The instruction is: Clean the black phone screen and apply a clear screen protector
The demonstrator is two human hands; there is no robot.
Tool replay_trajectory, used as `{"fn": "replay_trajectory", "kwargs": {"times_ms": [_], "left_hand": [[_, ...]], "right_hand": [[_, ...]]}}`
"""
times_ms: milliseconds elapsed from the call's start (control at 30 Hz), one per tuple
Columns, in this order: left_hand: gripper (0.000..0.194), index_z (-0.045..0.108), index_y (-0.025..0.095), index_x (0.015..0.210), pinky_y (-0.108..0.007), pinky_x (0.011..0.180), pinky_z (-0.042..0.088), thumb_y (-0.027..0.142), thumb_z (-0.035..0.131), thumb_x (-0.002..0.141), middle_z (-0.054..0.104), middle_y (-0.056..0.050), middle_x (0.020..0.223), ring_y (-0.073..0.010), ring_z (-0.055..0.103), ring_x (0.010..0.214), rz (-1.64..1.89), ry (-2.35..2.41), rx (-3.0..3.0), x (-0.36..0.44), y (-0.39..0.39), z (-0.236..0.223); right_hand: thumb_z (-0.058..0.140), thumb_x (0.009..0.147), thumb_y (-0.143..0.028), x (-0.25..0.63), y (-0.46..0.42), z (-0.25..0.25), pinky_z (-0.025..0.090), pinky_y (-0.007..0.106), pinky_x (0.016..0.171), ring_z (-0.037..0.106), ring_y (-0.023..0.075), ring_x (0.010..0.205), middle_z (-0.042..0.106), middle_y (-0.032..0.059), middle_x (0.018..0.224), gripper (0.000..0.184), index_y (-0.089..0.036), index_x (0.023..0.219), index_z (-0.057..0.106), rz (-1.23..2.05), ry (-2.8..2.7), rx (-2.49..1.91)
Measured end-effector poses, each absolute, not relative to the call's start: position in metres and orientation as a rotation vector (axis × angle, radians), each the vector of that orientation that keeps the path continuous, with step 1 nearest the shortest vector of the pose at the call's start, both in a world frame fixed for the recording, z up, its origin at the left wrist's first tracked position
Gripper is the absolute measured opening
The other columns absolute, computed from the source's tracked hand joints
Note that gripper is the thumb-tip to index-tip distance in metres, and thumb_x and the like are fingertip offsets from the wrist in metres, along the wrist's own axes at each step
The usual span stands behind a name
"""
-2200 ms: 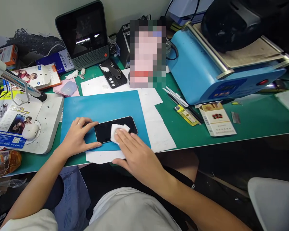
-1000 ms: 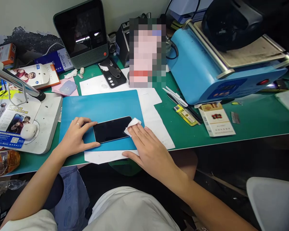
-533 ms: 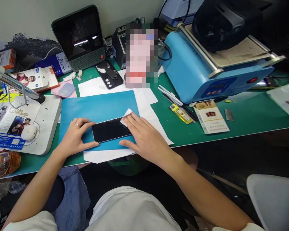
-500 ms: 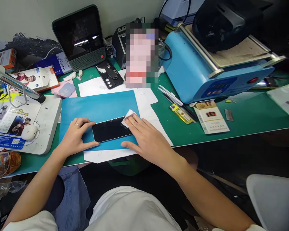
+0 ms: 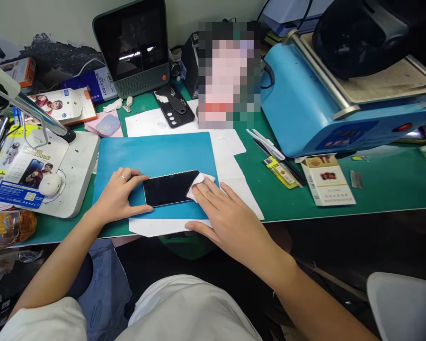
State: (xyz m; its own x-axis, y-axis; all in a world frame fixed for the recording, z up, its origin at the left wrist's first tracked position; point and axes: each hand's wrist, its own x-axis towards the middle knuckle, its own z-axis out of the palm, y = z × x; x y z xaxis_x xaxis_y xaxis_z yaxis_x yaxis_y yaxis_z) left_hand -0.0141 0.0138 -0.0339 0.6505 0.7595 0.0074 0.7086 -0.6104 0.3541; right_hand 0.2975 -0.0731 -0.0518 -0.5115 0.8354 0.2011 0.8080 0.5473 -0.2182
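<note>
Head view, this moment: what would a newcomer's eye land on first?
First, a dark phone lying flat on a blue mat at the front of the green desk. The left hand steadies its left end, and the right hand presses a white wipe onto its right end. Next, the big blue machine at the back right, with a small carton in front of it.

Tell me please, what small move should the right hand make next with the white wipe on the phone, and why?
Probably draw the white wipe back across the glass toward the left hand. The right hand presses the wipe at the right end of the phone, so most of the dark screen lies bare. The left hand's thumb and forefinger brace the phone's other end on the blue mat, so a stroke that way should not shift it.
</note>
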Motion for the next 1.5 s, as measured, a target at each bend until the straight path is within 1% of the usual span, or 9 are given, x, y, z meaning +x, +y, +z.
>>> {"fn": "replay_trajectory", "kwargs": {"times_ms": [133, 233, 367, 533, 733, 1067, 1167, 1333, 1500], "left_hand": [[0.089, 0.059, 0.021, 0.146, -0.05, 0.103, 0.044, 0.085, 0.064, 0.085, 0.06, -0.016, 0.133, -0.0339, 0.056, 0.113, 0.241, 1.155, 2.539, -0.014, 0.013, -0.033], [0.102, 0.054, 0.018, 0.151, -0.049, 0.103, 0.042, 0.095, 0.042, 0.086, 0.06, -0.017, 0.135, -0.034, 0.056, 0.114, 0.314, 1.111, 2.479, -0.018, 0.012, -0.034], [0.102, 0.049, 0.017, 0.157, -0.049, 0.103, 0.04, 0.092, 0.018, 0.094, 0.06, -0.017, 0.137, -0.0326, 0.055, 0.114, 0.373, 1.093, 2.411, -0.022, 0.011, -0.037], [0.102, 0.051, 0.015, 0.155, -0.05, 0.103, 0.04, 0.091, 0.023, 0.094, 0.06, -0.019, 0.139, -0.0345, 0.055, 0.116, 0.34, 1.083, 2.444, -0.022, 0.01, -0.036], [0.1, 0.048, 0.02, 0.158, -0.053, 0.109, 0.04, 0.088, 0.061, 0.085, 0.059, -0.019, 0.144, -0.0374, 0.055, 0.122, 0.244, 1.105, 2.509, -0.018, 0.008, -0.037], [0.08, 0.044, 0.02, 0.158, -0.051, 0.11, 0.041, 0.065, 0.068, 0.096, 0.062, -0.016, 0.148, -0.035, 0.057, 0.125, 0.259, 1.05, 2.552, -0.017, 0.008, -0.037], [0.079, 0.045, 0.021, 0.157, -0.052, 0.11, 0.042, 0.063, 0.069, 0.095, 0.062, -0.016, 0.148, -0.0353, 0.057, 0.124, 0.241, 1.073, 2.557, -0.017, 0.009, -0.036], [0.077, 0.047, 0.021, 0.155, -0.051, 0.108, 0.043, 0.067, 0.065, 0.096, 0.061, -0.015, 0.147, -0.0355, 0.056, 0.122, 0.202, 1.095, 2.563, -0.018, 0.013, -0.036], [0.078, 0.046, 0.019, 0.154, -0.048, 0.107, 0.043, 0.066, 0.066, 0.096, 0.061, -0.016, 0.146, -0.034, 0.056, 0.12, 0.235, 1.071, 2.59, -0.019, 0.014, -0.037]], "right_hand": [[0.05, 0.104, -0.062, 0.262, -0.059, -0.051, 0.044, 0.054, 0.123, 0.052, 0.039, 0.149, 0.057, 0.0293, 0.154, 0.081, 0.003, 0.152, 0.052, 0.157, -2.522, -1.29], [0.051, 0.101, -0.065, 0.229, -0.05, -0.05, 0.041, 0.051, 0.126, 0.05, 0.0396, 0.15, 0.055, 0.0312, 0.156, 0.089, 0.009, 0.15, 0.052, 0.192, -2.52, -1.216], [0.051, 0.1, -0.066, 0.201, -0.047, -0.05, 0.04, 0.051, 0.127, 0.05, 0.0385, 0.151, 0.053, 0.0308, 0.157, 0.09, 0.009, 0.151, 0.052, 0.207, -2.522, -1.125], [0.06, 0.101, -0.057, 0.226, -0.065, -0.054, 0.045, 0.049, 0.125, 0.05, 0.0347, 0.151, 0.051, 0.0267, 0.161, 0.082, 0.004, 0.154, 0.049, 0.227, -2.553, -1.041], [0.05, 0.108, -0.048, 0.289, -0.075, -0.063, 0.047, 0.055, 0.121, 0.05, 0.035, 0.151, 0.051, 0.0229, 0.162, 0.074, -0.01, 0.169, 0.029, 0.193, -2.507, -1.228], [0.046, 0.102, -0.068, 0.256, -0.056, -0.072, 0.038, 0.066, 0.124, 0.041, 0.0461, 0.155, 0.041, 0.0355, 0.164, 0.097, 0.004, 0.164, 0.029, 0.169, -2.366, -1.477], [0.047, 0.104, -0.065, 0.262, -0.055, -0.066, 0.038, 0.063, 0.125, 0.041, 0.0424, 0.156, 0.042, 0.0326, 0.165, 0.09, 0.003, 0.163, 0.036, 0.239, -2.401, -1.399], [0.04, 0.112, -0.037, 0.313, -0.027, -0.051, 0.046, 0.054, 0.123, 0.055, 0.0271, 0.148, 0.062, 0.0077, 0.157, 0.045, -0.025, 0.147, 0.065, 0.621, -2.438, -1.132], [0.046, 0.109, -0.036, 0.333, 0.017, -0.043, 0.057, 0.052, 0.103, 0.064, 0.0298, 0.124, 0.075, 0.0112, 0.125, 0.039, -0.024, 0.108, 0.082, 0.623, -2.476, -1.001]]}}
